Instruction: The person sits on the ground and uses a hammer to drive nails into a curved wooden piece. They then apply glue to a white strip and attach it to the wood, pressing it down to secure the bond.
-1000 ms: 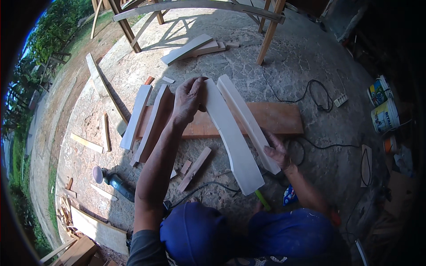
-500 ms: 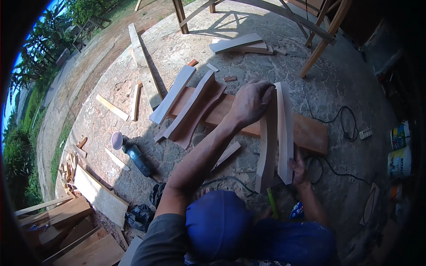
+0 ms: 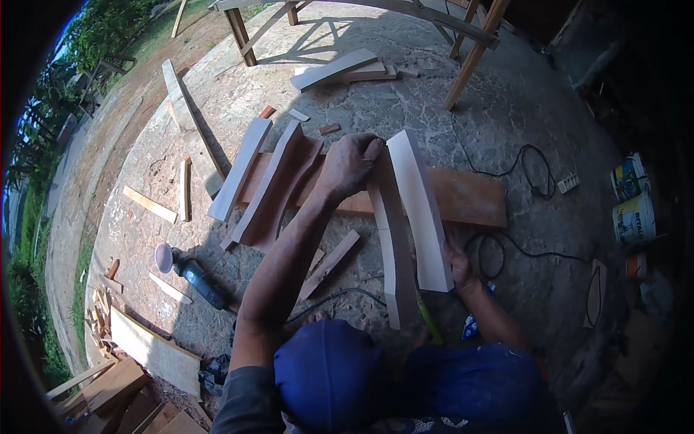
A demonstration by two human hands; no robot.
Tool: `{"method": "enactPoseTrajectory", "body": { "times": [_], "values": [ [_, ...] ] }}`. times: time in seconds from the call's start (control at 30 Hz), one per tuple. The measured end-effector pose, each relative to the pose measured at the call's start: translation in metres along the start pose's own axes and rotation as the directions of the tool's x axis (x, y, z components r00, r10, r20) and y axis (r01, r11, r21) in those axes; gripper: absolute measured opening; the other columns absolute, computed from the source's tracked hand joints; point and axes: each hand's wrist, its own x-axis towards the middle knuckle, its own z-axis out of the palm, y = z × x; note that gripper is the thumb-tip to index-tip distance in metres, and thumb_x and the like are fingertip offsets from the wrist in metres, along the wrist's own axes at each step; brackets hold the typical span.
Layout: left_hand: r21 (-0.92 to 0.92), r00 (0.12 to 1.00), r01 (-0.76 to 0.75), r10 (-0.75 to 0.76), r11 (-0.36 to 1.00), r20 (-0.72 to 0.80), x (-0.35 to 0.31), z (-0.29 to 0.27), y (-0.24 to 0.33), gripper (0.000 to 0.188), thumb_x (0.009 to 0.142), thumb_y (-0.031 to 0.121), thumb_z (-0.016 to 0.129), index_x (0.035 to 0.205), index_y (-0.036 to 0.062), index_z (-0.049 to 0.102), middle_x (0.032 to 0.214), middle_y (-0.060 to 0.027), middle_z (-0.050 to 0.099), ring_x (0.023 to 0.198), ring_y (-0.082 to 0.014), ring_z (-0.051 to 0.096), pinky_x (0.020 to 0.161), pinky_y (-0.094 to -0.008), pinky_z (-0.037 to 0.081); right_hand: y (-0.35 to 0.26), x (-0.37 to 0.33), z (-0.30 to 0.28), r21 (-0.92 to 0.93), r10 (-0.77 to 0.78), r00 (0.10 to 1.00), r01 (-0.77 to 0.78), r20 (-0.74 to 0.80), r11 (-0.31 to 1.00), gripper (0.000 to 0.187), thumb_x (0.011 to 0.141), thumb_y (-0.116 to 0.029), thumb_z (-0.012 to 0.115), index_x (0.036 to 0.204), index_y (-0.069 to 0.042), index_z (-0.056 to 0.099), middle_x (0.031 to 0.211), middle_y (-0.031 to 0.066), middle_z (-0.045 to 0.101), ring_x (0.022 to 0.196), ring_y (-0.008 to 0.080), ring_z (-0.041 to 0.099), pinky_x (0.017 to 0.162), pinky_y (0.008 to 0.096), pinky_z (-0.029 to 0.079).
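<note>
My left hand (image 3: pixel 353 165) is closed around the top end of a curved wooden piece (image 3: pixel 396 249), which stands tilted with its lower end toward me. Beside it on the right leans a second, paler curved wooden piece (image 3: pixel 421 213). Its lower right edge is gripped by my right hand (image 3: pixel 460 266), whose fingers are partly hidden behind the wood. The two pieces nearly meet at the top and spread apart lower down. Behind them a flat reddish board (image 3: pixel 473 199) lies on the ground, with more curved pieces (image 3: pixel 271 184) resting across its left part.
A power tool with a round disc (image 3: pixel 202 283) lies at left, near loose offcuts (image 3: pixel 148 204). Stacked boards (image 3: pixel 340 70) and a wooden trestle (image 3: pixel 242 36) are at the back. Black cable (image 3: pixel 531 170) and paint buckets (image 3: pixel 634 219) are at right. Scrap timber (image 3: pixel 116 380) fills the lower left.
The whole view has shifted, with the scene sliding left. My left hand and the tops of both pieces have moved further left, so the pieces lean more. The left piece has turned slightly.
</note>
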Motion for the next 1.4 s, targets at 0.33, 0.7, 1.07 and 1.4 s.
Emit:
{"method": "enactPoseTrajectory", "body": {
  "times": [0.33, 0.7, 1.07, 1.4],
  "values": [
    [0.167, 0.948, 0.117, -0.161, 0.979, 0.275, 0.076, 0.018, 0.000, 0.034, 0.100, 0.028, 0.053, 0.106, -0.0007, 0.072, 0.093, -0.0140, 0.073, 0.075, -0.0262, 0.074, 0.052, -0.0328, 0.061, 0.030, 0.034, -0.021, 0.426, 0.108, 0.994, -0.089, -0.020, 0.900, 0.059, 0.105, -0.047, 0.048, 0.144, -0.003, 0.049, 0.122, 0.0183, 0.066, 0.109, 0.0298, 0.067, 0.094, 0.0439, 0.056],
    [0.234, 0.870, 0.148, -0.239, 0.961, 0.431, 0.118, 0.076, -0.019, 0.033, 0.101, 0.029, 0.055, 0.114, 0.0036, 0.072, 0.099, -0.0112, 0.073, 0.080, -0.0217, 0.074, 0.063, -0.0334, 0.063, 0.039, 0.023, -0.034, 0.428, 0.216, 0.971, -0.154, -0.100, 0.890, 0.053, 0.104, -0.046, 0.053, 0.140, -0.007, 0.056, 0.120, 0.0108, 0.069, 0.103, 0.0208, 0.069, 0.088, 0.0367, 0.058],
    [-0.660, 0.922, 0.288, -0.014, 0.694, 0.388, 0.068, 0.005, -0.105, 0.041, 0.108, 0.028, 0.051, 0.143, 0.0066, 0.052, 0.123, -0.0091, 0.066, 0.108, -0.0238, 0.069, 0.088, -0.0421, 0.062, -0.114, -0.007, -0.075, -0.665, -0.280, 0.954, 0.139, -0.109, 0.734, 0.072, 0.097, -0.035, 0.067, 0.154, 0.002, 0.041, 0.147, 0.0141, 0.053, 0.137, 0.0207, 0.046, 0.116, 0.0353, 0.033],
    [-0.941, 0.993, 0.117, -0.026, 0.317, 0.115, 0.040, 0.062, -0.170, 0.037, 0.108, 0.023, 0.053, 0.142, 0.0083, 0.048, 0.134, -0.0104, 0.060, 0.126, -0.0244, 0.059, 0.106, -0.0475, 0.052, -0.191, 0.028, -0.024, -0.999, -0.303, 0.953, 0.021, 0.012, 0.025, 0.079, 0.085, -0.019, 0.075, 0.156, -0.015, 0.041, 0.141, 0.0155, 0.051, 0.133, 0.0346, 0.051, 0.113, 0.0427, 0.042]
  ]
}}
